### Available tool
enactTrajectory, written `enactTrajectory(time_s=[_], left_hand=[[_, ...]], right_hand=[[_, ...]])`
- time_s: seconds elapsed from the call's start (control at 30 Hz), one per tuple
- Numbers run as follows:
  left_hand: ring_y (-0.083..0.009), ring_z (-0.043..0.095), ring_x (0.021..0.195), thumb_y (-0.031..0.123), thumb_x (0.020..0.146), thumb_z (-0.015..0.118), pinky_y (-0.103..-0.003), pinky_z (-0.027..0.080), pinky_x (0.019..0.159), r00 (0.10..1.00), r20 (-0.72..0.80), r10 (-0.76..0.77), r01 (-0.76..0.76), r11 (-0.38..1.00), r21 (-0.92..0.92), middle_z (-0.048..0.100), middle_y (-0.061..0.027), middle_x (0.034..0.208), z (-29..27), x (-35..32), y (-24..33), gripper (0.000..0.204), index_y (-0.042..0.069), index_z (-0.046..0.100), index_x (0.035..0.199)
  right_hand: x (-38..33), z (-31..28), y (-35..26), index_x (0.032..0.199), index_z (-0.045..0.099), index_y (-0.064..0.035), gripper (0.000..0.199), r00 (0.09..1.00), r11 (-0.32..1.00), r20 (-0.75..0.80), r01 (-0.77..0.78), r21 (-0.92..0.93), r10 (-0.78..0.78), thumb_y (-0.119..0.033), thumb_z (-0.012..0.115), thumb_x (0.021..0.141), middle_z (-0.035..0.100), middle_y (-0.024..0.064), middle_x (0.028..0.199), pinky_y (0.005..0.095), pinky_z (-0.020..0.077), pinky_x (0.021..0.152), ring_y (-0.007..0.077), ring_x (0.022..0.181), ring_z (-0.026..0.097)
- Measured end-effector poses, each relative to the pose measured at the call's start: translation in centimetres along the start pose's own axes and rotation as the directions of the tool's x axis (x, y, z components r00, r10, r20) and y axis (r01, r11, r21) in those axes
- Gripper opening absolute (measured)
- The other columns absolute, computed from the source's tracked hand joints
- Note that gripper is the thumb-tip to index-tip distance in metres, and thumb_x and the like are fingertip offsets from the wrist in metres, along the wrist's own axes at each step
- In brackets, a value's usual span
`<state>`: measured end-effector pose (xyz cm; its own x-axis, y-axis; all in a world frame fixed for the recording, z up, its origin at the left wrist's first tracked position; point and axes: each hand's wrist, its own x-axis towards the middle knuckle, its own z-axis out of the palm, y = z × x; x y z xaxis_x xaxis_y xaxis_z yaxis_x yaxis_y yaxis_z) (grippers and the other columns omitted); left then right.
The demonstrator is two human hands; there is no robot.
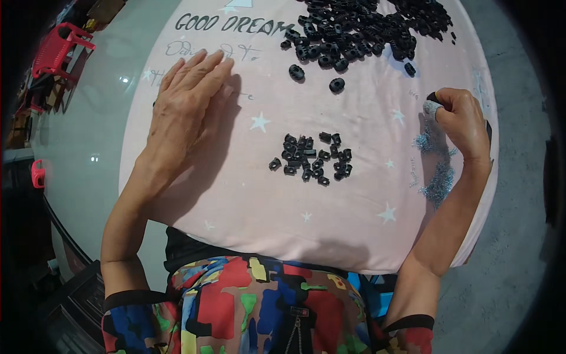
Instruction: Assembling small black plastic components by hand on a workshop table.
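My left hand (190,109) is stretched out over the left part of the pink cloth, fingers extended and nothing visible in them. At the right edge of the table my right hand (463,118) is closed, with a pale wrapping (432,108) round one finger. Something black shows at its fingertips, too little of it to name. Just below that hand lie tiny bluish-silver bits (439,186), too small to make out. Between my hands, nearer to me, small black plastic pieces (306,154) form a loose cluster. Two rounded black pieces with holes (336,85) lie apart, farther off.
A large heap of black plastic parts (348,29) covers the far side of the table. The pink cloth (253,206) carries white stars and dark lettering. Red plastic chairs (62,50) stand on the floor at left. Something blue (377,301) shows beneath the table's near edge.
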<state>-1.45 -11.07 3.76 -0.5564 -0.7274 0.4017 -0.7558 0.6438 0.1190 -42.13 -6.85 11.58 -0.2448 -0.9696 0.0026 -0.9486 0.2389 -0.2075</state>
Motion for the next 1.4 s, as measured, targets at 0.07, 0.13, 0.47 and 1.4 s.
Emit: enactTrajectory(time_s=[0.07, 0.13, 0.47, 1.4], left_hand=[[-0.0355, 0.059, 0.129, 0.01, 0.096, 0.065, -0.048, 0.04, 0.114, 0.998, -0.042, 0.04, -0.044, 0.992, -0.118, 0.066, -0.0187, 0.133, -0.4, 1.0, 0.5, 0.035, 0.003, 0.066, 0.13], [-0.0341, 0.064, 0.113, 0.008, 0.094, 0.067, -0.046, 0.048, 0.102, 0.994, -0.098, 0.044, -0.063, 0.978, -0.197, 0.071, -0.0164, 0.117, 0.0, 2.4, 1.3, 0.029, 0.004, 0.07, 0.122], [-0.0339, 0.069, 0.093, 0.014, 0.096, 0.067, -0.042, 0.054, 0.086, 0.994, 0.068, -0.087, 0.101, 0.962, -0.255, 0.069, -0.0181, 0.099, 4.6, 9.9, 2.4, 0.025, 0.001, 0.074, 0.116], [-0.0048, 0.063, 0.079, 0.019, 0.101, 0.068, -0.02, 0.05, 0.068, 0.907, 0.333, -0.259, 0.417, 0.43, -0.801, 0.075, -0.0036, 0.095, 2.2, 9.1, 1.4, 0.024, 0.003, 0.075, 0.118]], right_hand=[[0.3, 0.5, 0.2, 0.096, 0.074, 0.007, 0.025, 0.998, 0.997, 0.009, 0.069, 0.044, -0.069, -0.003, 0.061, 0.077, 0.068, 0.0214, 0.075, 0.038, 0.0504, 0.066, 0.0252, 0.065, 0.066], [0.2, 1.4, 0.0, 0.1, 0.074, 0.0062, 0.027, 0.996, 0.993, -0.011, 0.092, 0.07, -0.091, -0.003, 0.061, 0.078, 0.07, 0.0197, 0.077, 0.0374, 0.0512, 0.068, 0.0253, 0.067, 0.066], [0.6, 2.7, -0.6, 0.092, 0.069, 0.007, 0.02, 0.967, 0.966, -0.081, 0.247, 0.073, -0.241, -0.003, 0.059, 0.078, 0.066, 0.0265, 0.078, 0.0439, 0.0511, 0.072, 0.038, 0.07, 0.066], [-0.5, 4.3, -4.2, 0.092, 0.07, 0.0048, 0.022, 0.954, 0.85, -0.041, 0.284, 0.444, -0.297, 0.0, 0.055, 0.077, 0.064, 0.0071, 0.072, 0.0297, 0.0482, 0.062, 0.0114, 0.064, 0.055]])
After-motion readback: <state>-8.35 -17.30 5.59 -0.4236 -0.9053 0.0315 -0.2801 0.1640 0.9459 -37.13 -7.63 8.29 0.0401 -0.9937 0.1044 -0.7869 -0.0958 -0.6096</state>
